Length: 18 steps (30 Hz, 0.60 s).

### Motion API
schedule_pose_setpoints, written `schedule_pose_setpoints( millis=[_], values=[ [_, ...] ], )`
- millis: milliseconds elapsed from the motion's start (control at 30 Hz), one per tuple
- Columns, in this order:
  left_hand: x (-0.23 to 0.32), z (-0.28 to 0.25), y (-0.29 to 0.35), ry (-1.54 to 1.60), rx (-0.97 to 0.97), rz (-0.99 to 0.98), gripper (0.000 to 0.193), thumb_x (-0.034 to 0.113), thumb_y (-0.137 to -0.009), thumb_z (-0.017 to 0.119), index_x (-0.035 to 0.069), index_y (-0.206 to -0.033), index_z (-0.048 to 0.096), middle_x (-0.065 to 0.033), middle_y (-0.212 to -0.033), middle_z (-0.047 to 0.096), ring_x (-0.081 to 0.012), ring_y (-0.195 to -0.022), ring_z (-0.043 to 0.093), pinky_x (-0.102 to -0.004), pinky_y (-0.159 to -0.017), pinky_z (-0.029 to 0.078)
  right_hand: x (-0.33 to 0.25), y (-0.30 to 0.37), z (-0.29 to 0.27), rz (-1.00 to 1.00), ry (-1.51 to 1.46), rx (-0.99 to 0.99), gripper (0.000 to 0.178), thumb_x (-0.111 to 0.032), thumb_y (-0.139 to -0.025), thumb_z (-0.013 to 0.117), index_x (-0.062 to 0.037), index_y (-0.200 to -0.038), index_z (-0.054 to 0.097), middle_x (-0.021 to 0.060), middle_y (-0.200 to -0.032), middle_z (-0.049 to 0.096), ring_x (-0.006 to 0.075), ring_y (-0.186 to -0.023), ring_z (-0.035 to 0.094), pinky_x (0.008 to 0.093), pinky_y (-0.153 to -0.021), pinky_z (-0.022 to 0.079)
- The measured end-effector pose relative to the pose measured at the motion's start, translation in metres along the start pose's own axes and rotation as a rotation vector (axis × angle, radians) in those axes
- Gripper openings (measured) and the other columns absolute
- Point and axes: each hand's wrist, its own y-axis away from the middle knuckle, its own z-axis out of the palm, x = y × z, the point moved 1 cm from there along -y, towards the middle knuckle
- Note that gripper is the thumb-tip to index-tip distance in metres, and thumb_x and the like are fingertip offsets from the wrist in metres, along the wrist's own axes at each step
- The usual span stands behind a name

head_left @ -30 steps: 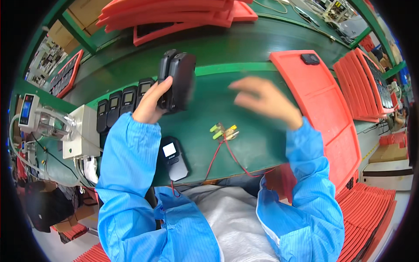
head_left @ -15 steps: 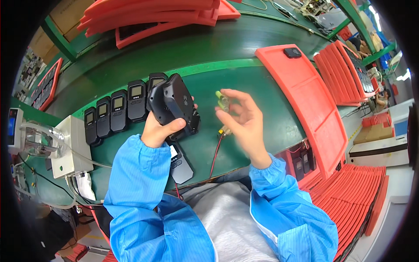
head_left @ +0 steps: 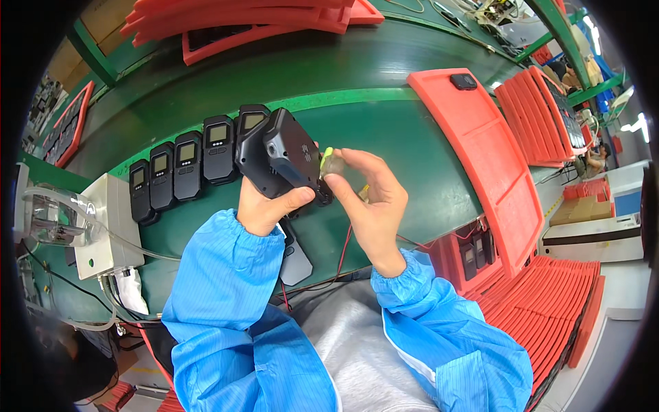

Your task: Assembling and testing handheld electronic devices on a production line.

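My left hand point(head_left: 264, 208) is wrapped round a bulky black handheld device point(head_left: 295, 147), tilted above the bench, its thumb along the near edge. Whether this is one body or two held together I cannot tell. My right hand point(head_left: 376, 206) pinches a small clear piece with a yellow-green part point(head_left: 331, 165) between thumb and forefinger. That piece is at the right end of the device; whether it touches is unclear. A yellow connector shows partly behind my right fingers. Below my left hand lies a grey-fronted device point(head_left: 296, 264), partly covered.
A row of several black devices with small screens point(head_left: 161, 175) lies on the green bench at left. A white box with tubing point(head_left: 110, 226) stands beyond it. Red foam trays point(head_left: 473, 151) lie at right, with stacks nearby. Red wires point(head_left: 343, 253) run to the bench edge.
My right hand has moved left with the small clear piece, bringing it to the device's right end. The device in my left hand has shifted slightly right and turned.
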Motion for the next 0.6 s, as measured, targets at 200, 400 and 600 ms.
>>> schedule_pose_setpoints(
  millis=[200, 400, 600],
  values=[
    [0.0, 0.003, 0.0, 0.046, -0.024, 0.064, 0.073, 0.011, -0.072, 0.084, -0.002, -0.132, 0.045, -0.0148, -0.126, 0.057, -0.0261, -0.117, 0.057, -0.0401, -0.101, 0.046, -0.013, 0.001, -0.003, 0.143, -0.19, -0.085, 0.043, 0.005, -0.08, 0.072, 0.0023, -0.12, 0.057, 0.0117, -0.111, 0.065, 0.0186, -0.104, 0.061, 0.0298, -0.09, 0.048],
    [0.004, 0.007, 0.007, -0.065, -0.026, 0.067, 0.074, 0.015, -0.072, 0.084, -0.001, -0.133, 0.044, -0.0154, -0.126, 0.057, -0.027, -0.118, 0.056, -0.0404, -0.101, 0.046, -0.025, -0.005, -0.006, -0.038, -0.018, -0.218, 0.058, -0.001, -0.074, 0.08, 0.0025, -0.126, 0.054, 0.0105, -0.111, 0.065, 0.0184, -0.102, 0.061, 0.0292, -0.087, 0.049],
    [0.003, 0.002, 0.008, -0.081, -0.043, 0.071, 0.087, 0.046, -0.078, 0.077, -0.001, -0.139, 0.037, -0.0165, -0.124, 0.056, -0.0276, -0.112, 0.059, -0.0402, -0.09, 0.052, -0.027, -0.003, -0.009, -0.138, 0.34, -0.259, 0.057, -0.009, -0.078, 0.076, 0.0038, -0.128, 0.052, 0.0091, -0.11, 0.064, 0.0166, -0.1, 0.061, 0.0282, -0.087, 0.047]
  ],
)
